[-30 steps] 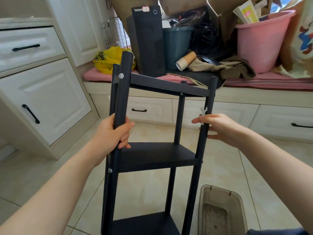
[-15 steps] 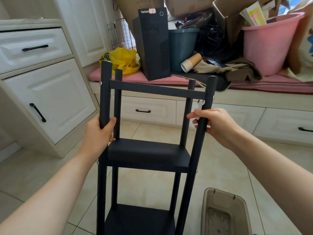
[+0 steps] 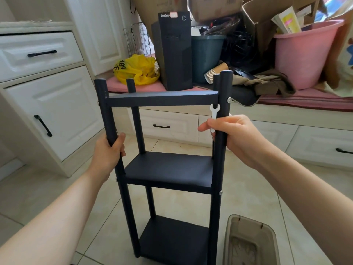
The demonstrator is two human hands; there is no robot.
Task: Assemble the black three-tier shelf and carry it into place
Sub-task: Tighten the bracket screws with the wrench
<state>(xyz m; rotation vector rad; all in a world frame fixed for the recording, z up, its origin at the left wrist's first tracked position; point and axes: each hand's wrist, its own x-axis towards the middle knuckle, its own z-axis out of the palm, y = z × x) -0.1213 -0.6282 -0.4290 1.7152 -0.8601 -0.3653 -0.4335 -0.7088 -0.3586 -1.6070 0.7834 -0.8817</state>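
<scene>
Over tiled floor [image 3: 248, 188], the left hand [image 3: 108, 153] clasps a shelf [image 3: 168, 167] post; the right hand [image 3: 235, 136], another plus wrench [image 3: 214, 111].

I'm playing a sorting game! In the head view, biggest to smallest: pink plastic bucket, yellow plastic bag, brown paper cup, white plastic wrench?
1. Pink plastic bucket
2. Yellow plastic bag
3. Brown paper cup
4. White plastic wrench: nearer, partly hidden in the right hand, so unsure against the cup.
</scene>
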